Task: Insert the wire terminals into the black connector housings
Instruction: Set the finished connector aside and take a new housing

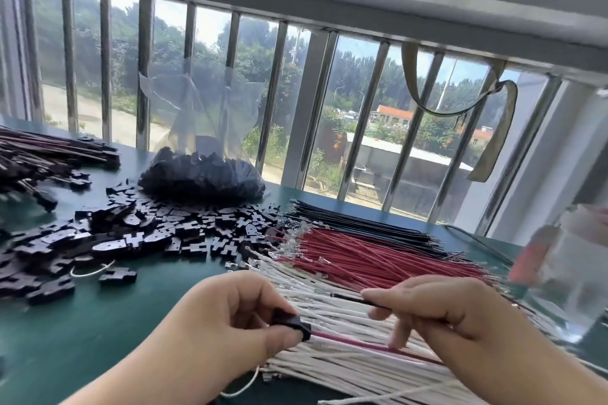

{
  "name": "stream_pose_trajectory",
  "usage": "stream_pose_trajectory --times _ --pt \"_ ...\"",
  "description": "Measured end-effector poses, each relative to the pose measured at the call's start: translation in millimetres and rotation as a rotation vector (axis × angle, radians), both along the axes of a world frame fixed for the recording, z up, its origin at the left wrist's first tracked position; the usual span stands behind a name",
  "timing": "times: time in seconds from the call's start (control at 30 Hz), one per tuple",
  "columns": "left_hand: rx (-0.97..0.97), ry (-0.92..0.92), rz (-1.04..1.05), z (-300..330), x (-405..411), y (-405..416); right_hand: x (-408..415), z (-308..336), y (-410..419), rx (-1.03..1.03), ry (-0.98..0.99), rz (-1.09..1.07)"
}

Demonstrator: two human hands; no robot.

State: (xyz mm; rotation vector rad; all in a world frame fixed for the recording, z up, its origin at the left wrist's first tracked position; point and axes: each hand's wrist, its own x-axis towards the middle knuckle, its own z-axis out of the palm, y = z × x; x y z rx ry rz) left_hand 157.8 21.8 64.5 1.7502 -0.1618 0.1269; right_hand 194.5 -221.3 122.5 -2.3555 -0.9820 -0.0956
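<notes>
**Housing in one hand, black wire in the other**

The left hand (pixel 227 316) pinches a black connector housing (pixel 292 325) between thumb and fingers, above the near edge of the green desk (pixel 108 322). A red wire (pixel 362 344) and a white one already run out of the housing to the right. The right hand (pixel 437 309) grips a thin black wire (pixel 358 300), its tip pointing left, apart from the housing. Beneath both lie rows of white wires (pixel 345 368), red wires (pixel 378 260) and black wires (pixel 362 223). Loose housings (pixel 131 237) are heaped at the left, beside a clear bag (pixel 200 174) holding more.
</notes>
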Motion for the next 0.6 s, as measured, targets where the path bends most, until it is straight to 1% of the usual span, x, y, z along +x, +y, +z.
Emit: stream_pose_trajectory --times 0.07,0.23,0.3,0.47,0.6 --pt "-0.01 0.012 0.001 0.1 0.5 -0.4 -0.4 0.0 2.1 0.015 -0.009 -0.008" --pt "-0.04 0.002 -0.022 2.6 -2.7 -2.8 -7.0 0.5 15.5 0.19 0.032 -0.032" --pt "-0.056 -0.02 -0.058 4.5 -4.6 -2.1 -7.6 -1.0 17.3 0.191 0.02 -0.019" --pt "-0.067 -0.044 -0.25 12.4 -6.7 2.0 -6.0 -1.2 22.7 0.15 0.067 0.084" --pt "-0.094 -0.015 -0.214 12.3 -5.3 1.9 -7.1 0.2 23.7 0.122 0.05 0.067"
